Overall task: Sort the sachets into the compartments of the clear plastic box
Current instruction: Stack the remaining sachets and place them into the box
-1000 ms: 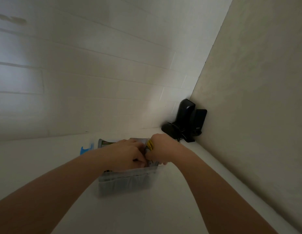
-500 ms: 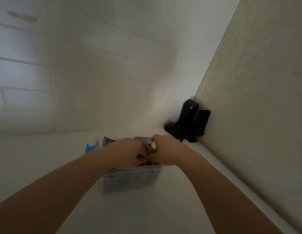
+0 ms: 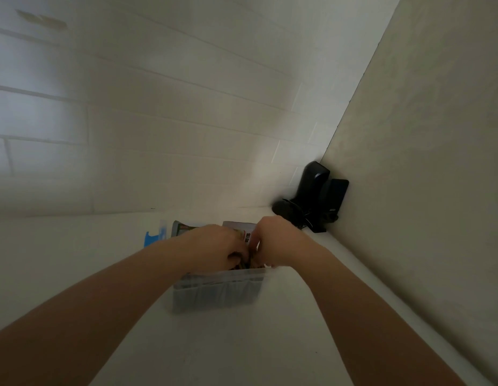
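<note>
The clear plastic box (image 3: 217, 291) stands on the white table, its near wall facing me. Both of my hands are over its top. My left hand (image 3: 214, 246) has its fingers curled down into the sachets (image 3: 242, 264) inside the box. My right hand (image 3: 273, 240) is next to it, fingers bent down into the same spot. The hands hide what each finger holds. Behind the hands, taller packets (image 3: 239, 228) stick up at the far side of the box.
A blue item (image 3: 151, 236) lies just left of the box. Black devices with cables (image 3: 312, 199) sit in the far right corner where a tiled wall meets a plain beige wall. White tabletop stretches around the box.
The yellow sachet seen in my right hand a second ago is no longer visible. Both hands have sunk a little lower into the box. The view has shifted slightly.
</note>
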Motion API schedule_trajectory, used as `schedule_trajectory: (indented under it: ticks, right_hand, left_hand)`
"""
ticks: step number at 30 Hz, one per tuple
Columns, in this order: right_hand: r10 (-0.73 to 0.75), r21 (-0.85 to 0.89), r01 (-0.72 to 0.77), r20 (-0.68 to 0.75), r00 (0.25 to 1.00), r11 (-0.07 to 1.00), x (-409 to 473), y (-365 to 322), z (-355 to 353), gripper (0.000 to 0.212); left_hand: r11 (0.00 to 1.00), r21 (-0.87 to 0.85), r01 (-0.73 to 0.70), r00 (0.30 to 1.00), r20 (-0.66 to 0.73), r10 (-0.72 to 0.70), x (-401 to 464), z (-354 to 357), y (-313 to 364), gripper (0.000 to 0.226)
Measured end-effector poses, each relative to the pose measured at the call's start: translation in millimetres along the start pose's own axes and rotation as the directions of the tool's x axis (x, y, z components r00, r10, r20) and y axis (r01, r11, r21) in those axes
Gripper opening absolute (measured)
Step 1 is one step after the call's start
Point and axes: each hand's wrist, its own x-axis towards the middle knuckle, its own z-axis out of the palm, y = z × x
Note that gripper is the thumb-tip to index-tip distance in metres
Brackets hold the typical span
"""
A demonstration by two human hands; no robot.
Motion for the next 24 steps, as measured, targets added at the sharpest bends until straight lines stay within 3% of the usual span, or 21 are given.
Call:
schedule_trajectory:
  ticks: [4, 8, 11, 15, 17, 21, 24]
  right_hand:
    - [-0.049, -0.159, 0.041, -0.046, 0.998, 0.986, 6, -6, 13, 0.013]
    - [-0.114, -0.112, 0.114, 0.011, 0.993, 0.987, 3, -7, 5, 0.044]
    - [-0.022, -0.076, 0.024, 0.018, 1.0, 0.997, 1, -3, 0, 0.034]
    - [-0.046, -0.148, 0.041, -0.03, 0.998, 0.988, 3, -5, 13, 0.028]
    - [-0.048, -0.07, 0.044, -0.059, 0.997, 0.997, 2, -2, 10, 0.026]
    - [0.072, 0.218, 0.004, -0.339, 0.938, 0.976, -9, 22, -8, 0.021]
    - [0.014, 0.288, 0.081, -0.315, 0.949, 0.954, -30, 34, 1, 0.022]
  left_hand:
    - [0.999, 0.034, -0.022, 0.999, 0.047, 0.02, 0, 3, -1, 0.035]
    - [0.998, 0.069, 0.005, 0.998, -0.067, -0.001, 0, 4, -1, 0.034]
    - [0.998, 0.068, 0.016, 0.997, -0.083, -0.01, 0, 4, 0, 0.03]
    - [0.996, 0.005, 0.094, 0.995, -0.033, -0.094, 3, 4, 4, 0.033]
    - [0.994, -0.022, 0.105, 0.991, -0.083, -0.106, 0, 1, 5, 0.033]
    - [0.983, -0.138, 0.121, 0.965, -0.215, -0.149, -20, -21, 4, 0.029]
    - [0.973, -0.186, 0.135, 0.971, -0.17, -0.167, -38, -28, 6, 0.025]
